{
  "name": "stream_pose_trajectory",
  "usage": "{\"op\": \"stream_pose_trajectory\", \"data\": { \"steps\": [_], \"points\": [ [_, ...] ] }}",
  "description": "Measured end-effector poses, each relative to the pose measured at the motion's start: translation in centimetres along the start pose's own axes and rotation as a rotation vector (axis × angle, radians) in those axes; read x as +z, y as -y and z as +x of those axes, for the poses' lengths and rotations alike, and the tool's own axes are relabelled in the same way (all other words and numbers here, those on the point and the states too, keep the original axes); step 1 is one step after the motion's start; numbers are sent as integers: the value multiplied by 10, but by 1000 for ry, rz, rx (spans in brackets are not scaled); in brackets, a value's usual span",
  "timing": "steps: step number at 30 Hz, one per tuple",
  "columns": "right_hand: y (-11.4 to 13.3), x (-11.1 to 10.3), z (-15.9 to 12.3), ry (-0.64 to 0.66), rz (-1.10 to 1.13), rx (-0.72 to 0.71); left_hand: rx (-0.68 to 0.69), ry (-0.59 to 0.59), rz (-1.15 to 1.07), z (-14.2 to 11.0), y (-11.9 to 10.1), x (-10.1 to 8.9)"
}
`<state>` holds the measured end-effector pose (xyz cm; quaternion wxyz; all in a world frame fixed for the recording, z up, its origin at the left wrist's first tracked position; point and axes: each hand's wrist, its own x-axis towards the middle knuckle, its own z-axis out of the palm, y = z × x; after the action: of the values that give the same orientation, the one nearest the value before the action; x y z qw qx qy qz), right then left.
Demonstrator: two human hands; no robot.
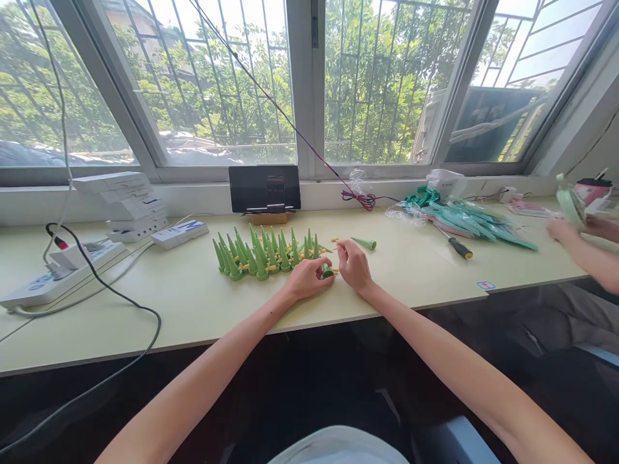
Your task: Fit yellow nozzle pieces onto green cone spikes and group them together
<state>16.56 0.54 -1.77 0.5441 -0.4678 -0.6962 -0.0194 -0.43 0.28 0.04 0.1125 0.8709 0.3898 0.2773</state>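
Observation:
My left hand (308,278) curls its thumb and fingers around a green cone (327,271), whose round base faces toward me. Just to the right, my right hand (354,265) has its fingers bent and drawn together; whatever they pinch is too small to make out. Small yellow pieces (334,240) show by its fingertips. Left of my hands, several green cones (261,263) stand upright in a tight cluster, points up, with yellow bits between their bases. Another green cone (365,243) lies on its side beyond my right hand.
On the pale table (193,309) are a phone (264,189) on a stand, stacked white boxes (138,206), a power strip (62,274) with cables, a screwdriver (459,247) and bagged green strips (476,219). At far right, another person's hands (565,231) hold something pale green.

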Motion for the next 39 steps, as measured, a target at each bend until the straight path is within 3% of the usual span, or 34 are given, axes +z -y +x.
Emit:
{"op": "stream_pose_trajectory", "data": {
  "steps": [7, 19, 29, 39],
  "points": [
    [1, -1, 0, 12, -6, 36, 19, 17, 25, 0, -2, -1],
    [1, -1, 0, -8, -50, 62, 53, -51, -47, 2, 0, 1],
    [5, -4, -1, -39, -139, 167, 88, -101, -122, 2, 4, 4],
    [6, -4, -1, -155, -70, 109, 170, -297, -73, 2, 4, 3]
  ]
}}
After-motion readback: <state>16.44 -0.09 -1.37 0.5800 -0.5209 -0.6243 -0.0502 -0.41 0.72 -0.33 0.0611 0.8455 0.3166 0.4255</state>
